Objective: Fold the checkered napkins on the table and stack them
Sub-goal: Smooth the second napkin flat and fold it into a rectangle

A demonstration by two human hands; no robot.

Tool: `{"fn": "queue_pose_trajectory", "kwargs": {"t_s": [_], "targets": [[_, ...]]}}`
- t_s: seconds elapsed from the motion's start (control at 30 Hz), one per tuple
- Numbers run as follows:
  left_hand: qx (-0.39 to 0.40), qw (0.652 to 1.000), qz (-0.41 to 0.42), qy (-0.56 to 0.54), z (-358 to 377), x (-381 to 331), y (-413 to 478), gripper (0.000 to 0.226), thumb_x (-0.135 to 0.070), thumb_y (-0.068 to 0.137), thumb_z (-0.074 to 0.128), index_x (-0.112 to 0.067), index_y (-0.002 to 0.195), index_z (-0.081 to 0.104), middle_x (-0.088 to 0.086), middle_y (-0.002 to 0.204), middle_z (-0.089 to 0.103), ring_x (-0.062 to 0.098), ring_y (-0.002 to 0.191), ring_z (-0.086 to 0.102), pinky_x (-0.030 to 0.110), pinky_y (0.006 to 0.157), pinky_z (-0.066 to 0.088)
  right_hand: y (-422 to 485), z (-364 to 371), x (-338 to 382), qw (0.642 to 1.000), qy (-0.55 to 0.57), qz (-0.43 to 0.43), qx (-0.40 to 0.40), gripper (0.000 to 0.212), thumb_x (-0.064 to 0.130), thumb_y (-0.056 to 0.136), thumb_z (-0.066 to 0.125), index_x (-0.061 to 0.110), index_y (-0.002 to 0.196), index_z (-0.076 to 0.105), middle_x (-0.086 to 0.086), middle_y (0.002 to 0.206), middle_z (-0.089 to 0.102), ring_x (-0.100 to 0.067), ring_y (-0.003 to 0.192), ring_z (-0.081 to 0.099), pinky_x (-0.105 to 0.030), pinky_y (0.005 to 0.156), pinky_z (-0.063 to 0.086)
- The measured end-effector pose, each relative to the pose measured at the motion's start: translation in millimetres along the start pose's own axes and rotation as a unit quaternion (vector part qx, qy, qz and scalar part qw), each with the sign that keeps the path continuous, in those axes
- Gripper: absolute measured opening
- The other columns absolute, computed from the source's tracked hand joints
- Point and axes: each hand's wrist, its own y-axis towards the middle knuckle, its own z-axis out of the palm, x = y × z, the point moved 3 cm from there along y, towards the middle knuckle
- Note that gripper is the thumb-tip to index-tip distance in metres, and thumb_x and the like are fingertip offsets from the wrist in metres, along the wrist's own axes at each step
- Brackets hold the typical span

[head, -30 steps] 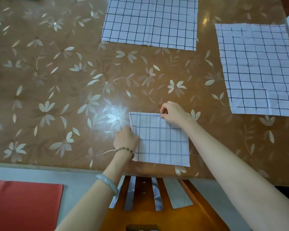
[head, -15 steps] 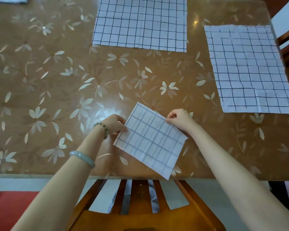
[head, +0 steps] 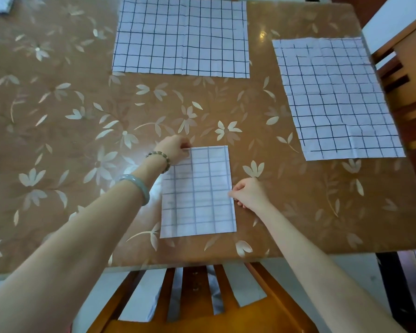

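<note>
folded napkin (head: 198,192) lies near the table's (head: 58,140) front edge; two unfolded napkins (head: 181,36) (head: 334,97) behind.

Glossy brown floral table (head: 82,131); wooden chair (head: 192,306) below; pale floor (head: 360,280).

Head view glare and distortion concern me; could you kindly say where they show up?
Head view: a small bright glare spot on the table right of the far napkin, plus a softer sheen left of the folded napkin; head view: wide-angle bowing skews the right napkin and the table's near edge; head view: grid lines look crisp, no evident blur.
</note>
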Motion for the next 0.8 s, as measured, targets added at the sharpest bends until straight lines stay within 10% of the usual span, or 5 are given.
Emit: {"fn": "queue_pose_trajectory", "kwargs": {"t_s": [0.27, 0.53, 0.8], "targets": [[-0.146, 0.989, 0.008, -0.02, -2.0, 46.0, -37.3, 0.052, -0.042, 0.081, 0.066, -0.012, 0.123, 0.057, 0.006, 0.127, 0.051, 0.029, 0.123, 0.04, 0.036, 0.103, 0.029, 18.5, -35.2, 15.3, 0.996, -0.017, -0.07, -0.048, 0.012, 0.021, 0.081, 0.072, 0.013, 0.089, 0.069, 0.003, 0.084, 0.065, -0.014, 0.084, 0.06, -0.024, 0.074, 0.044], [-0.072, 0.997, 0.0, -0.022, 2.0, 63.9, -33.4, 0.055, -0.033, 0.08, 0.073, -0.013, 0.127, 0.052, 0.007, 0.118, 0.05, 0.023, 0.114, 0.046, 0.031, 0.097, 0.036, 75.2, -40.9, 58.9, 0.987, -0.077, -0.138, -0.034, 0.033, 0.02, 0.08, 0.072, 0.016, 0.111, 0.065, 0.0, 0.103, 0.058, -0.015, 0.093, 0.053, -0.023, 0.077, 0.037], [-0.076, 0.996, -0.047, 0.003, -5.3, 52.4, -15.4, 0.027, -0.018, 0.083, 0.066, -0.01, 0.108, 0.059, 0.008, 0.106, 0.063, 0.026, 0.098, 0.058, 0.03, 0.08, 0.043, 93.7, -32.8, 67.2, 0.986, -0.101, -0.12, -0.053, 0.013, 0.014, 0.079, 0.068, 0.013, 0.092, 0.071, -0.002, 0.091, 0.067, -0.018, 0.084, 0.061, -0.028, 0.066, 0.048]]}}
